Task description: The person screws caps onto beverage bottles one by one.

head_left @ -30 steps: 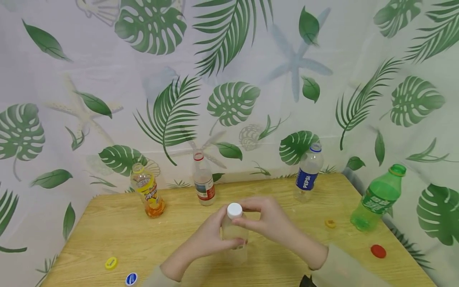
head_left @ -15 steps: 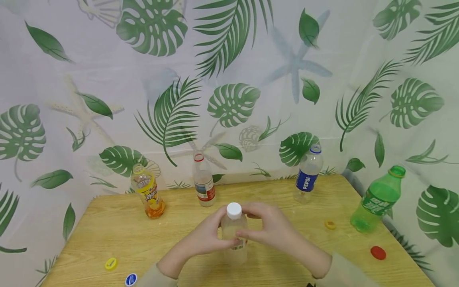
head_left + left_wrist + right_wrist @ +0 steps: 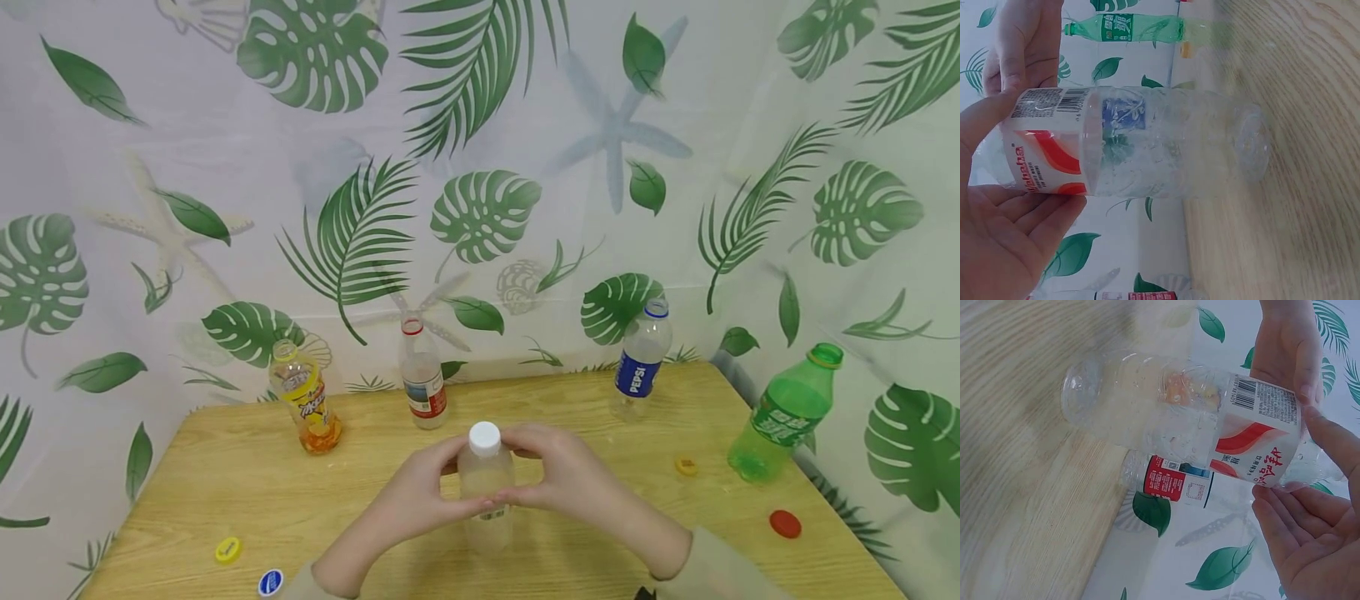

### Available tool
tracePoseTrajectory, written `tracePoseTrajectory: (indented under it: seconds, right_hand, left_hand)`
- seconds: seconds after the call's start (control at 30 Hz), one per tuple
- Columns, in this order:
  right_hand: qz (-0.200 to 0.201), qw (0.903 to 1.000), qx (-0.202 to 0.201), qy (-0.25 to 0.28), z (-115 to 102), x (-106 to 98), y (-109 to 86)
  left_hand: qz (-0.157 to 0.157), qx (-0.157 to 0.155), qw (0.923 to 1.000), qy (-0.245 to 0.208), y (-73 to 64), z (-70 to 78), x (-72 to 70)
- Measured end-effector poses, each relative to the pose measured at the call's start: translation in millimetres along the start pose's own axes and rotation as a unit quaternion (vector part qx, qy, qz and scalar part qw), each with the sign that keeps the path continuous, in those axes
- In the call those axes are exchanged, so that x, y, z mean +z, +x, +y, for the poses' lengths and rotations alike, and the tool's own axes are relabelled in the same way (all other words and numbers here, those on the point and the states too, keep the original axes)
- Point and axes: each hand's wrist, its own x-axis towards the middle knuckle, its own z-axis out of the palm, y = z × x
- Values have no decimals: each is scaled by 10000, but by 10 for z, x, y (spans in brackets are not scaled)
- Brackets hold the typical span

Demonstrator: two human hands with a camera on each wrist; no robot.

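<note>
Between both hands is a clear plastic water bottle (image 3: pixel 486 473), upright, with a white cap on its neck. Its white and red label (image 3: pixel 1054 147) shows large in the wrist views, and its base overlaps the wooden tabletop there. My left hand (image 3: pixel 416 492) holds the bottle from the left, thumb across the near side at the label. From the right, my right hand (image 3: pixel 562 471) grips it too, its thumb tip meeting the left one in front. The fingertips behind the bottle are partly hidden in the head view.
Uncapped bottles stand around the wooden table (image 3: pixel 360 492): one with a yellow label (image 3: pixel 309 400), one with a red label (image 3: pixel 423 375), a Pepsi bottle (image 3: pixel 640 362) and a green bottle (image 3: pixel 787 408). Loose caps include yellow (image 3: pixel 228 550), blue (image 3: pixel 271 582), orange (image 3: pixel 686 466) and red (image 3: pixel 785 524).
The right hand has moved down from the white cap to the bottle's body, its thumb now meeting the left thumb. The left hand has kept hold of the bottle, which stays nearly in place.
</note>
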Motion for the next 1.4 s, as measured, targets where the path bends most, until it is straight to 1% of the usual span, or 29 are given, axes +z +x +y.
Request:
tracePoseTrajectory:
  seconds: [0.1,0.27,0.37,0.47,0.57,0.7,0.8,0.87,1.0,1.2,1.4]
  right_hand:
    - [23,9999,-26,-96,0,-6,-2]
    - [48,9997,-53,-243,-10,-21,-1]
    - [77,9992,-69,-397,-17,-26,-1]
    - [81,9988,5,-477,-26,-31,-3]
    - [72,9993,116,-356,-27,-31,-2]
    - [103,9997,197,-123,-21,-19,0]
    - [112,9997,223,-67,-21,-3,5]
    - [111,9997,219,-89,-25,9,15]
    - [149,9997,166,-137,-49,16,45]
    - [284,9992,-22,-276,-86,21,115]
    - [296,9991,-78,-284,-118,78,240]
  left_hand:
    - [71,-52,9998,157,-10,31,-16]
    - [296,-200,9983,454,-23,82,-24]
    - [480,-194,9967,633,-31,107,-21]
    - [609,-167,9953,739,-36,127,-19]
    - [619,-205,9947,798,-38,139,-21]
    - [597,-214,9929,1010,-45,159,-32]
    - [573,-228,9916,1139,-60,181,-46]
    - [579,-295,9905,1210,-71,193,-59]
    - [645,-392,9896,1228,-84,210,-93]
    - [854,-396,9891,1134,-94,219,-168]
    - [1086,-577,9859,1136,-122,195,-260]
